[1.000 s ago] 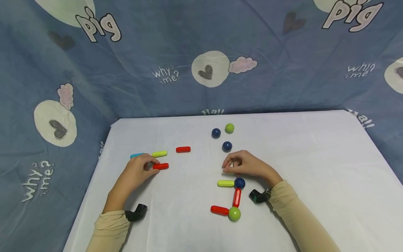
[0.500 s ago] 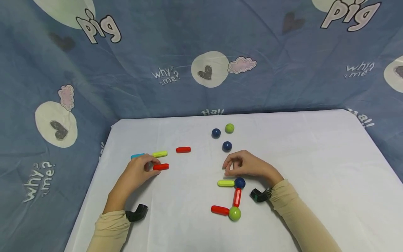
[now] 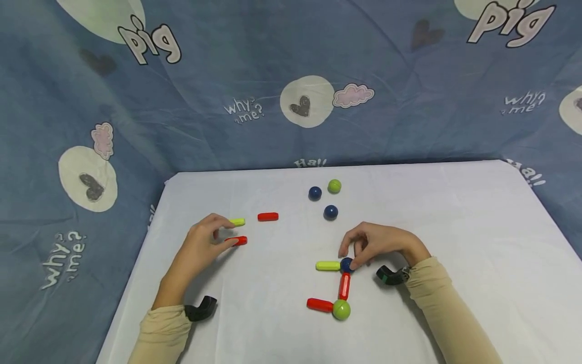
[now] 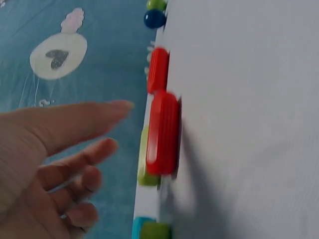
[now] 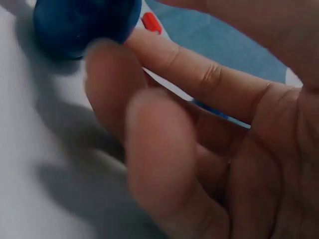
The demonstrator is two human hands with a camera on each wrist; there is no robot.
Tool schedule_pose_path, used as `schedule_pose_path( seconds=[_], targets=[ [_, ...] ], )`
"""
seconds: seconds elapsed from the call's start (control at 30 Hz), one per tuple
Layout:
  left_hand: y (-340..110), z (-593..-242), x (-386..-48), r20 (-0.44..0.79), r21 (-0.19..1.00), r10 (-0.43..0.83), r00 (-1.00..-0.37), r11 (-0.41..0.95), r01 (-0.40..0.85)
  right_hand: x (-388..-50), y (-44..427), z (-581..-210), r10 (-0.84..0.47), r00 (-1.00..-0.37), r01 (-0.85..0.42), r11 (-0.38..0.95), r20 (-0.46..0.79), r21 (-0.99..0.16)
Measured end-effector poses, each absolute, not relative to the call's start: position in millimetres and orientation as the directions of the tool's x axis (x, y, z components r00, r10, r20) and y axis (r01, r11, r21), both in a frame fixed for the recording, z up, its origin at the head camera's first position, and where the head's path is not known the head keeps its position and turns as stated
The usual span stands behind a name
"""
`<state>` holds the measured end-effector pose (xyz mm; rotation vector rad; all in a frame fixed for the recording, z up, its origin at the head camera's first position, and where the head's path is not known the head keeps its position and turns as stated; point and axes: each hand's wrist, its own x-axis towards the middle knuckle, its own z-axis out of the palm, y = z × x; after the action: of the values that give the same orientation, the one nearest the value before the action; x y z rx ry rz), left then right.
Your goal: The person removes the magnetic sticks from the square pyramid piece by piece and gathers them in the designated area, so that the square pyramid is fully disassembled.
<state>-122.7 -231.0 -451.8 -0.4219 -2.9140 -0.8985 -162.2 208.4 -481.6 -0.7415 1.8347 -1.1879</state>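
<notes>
Right hand [image 3: 379,240]: centre right, thumb and a finger pinching the blue ball [image 3: 344,263]; firmness cannot be told.

Joined figure, right of lower centre on the white surface [image 3: 254,323]: blue ball at top, lime rod [image 3: 327,266] reaching left from it, upright red rod [image 3: 344,286] running down to a green ball [image 3: 341,310], slanted red rod [image 3: 320,305] leading left.

Left hand [image 3: 202,245]: left of centre, fingers parted, grasping nothing, beside a loose red rod [image 4: 163,133] (a gap shows in the left wrist view).

Spares, towards the back: short lime rod [image 3: 239,222], far red rod [image 3: 268,217].

Handling note, by judgement: steady the blue ball lightly by its sides, since a sideways tug could swing or part the rods meeting it; pick up the loose red rod near its middle, leaving both ends free.
</notes>
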Motion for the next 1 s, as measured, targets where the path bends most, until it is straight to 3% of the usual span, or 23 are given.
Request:
schedule_pose_path(
  seconds=[0.23,0.6,1.0],
  targets=[
    [-200.7,-456.4,-115.1,0.249,0.595,0.320,-0.914,0.694,0.405,-160.7,197.6,-487.5,-0.817,-0.502,-0.025,0.341,-0.283,-0.940],
    [-129.9,-469.8,-89.1,0.021,0.653,0.527,-0.849,0.636,0.411,-156.8,188.1,-489.7,-0.863,-0.457,-0.068,0.274,-0.214,-0.959],
    [-113.0,-477.8,-83.9,-0.083,0.710,0.584,-0.807,0.603,0.364,-149.2,169.3,-492.1,-0.854,-0.487,-0.116,0.267,-0.180,-0.957]
  ],
)
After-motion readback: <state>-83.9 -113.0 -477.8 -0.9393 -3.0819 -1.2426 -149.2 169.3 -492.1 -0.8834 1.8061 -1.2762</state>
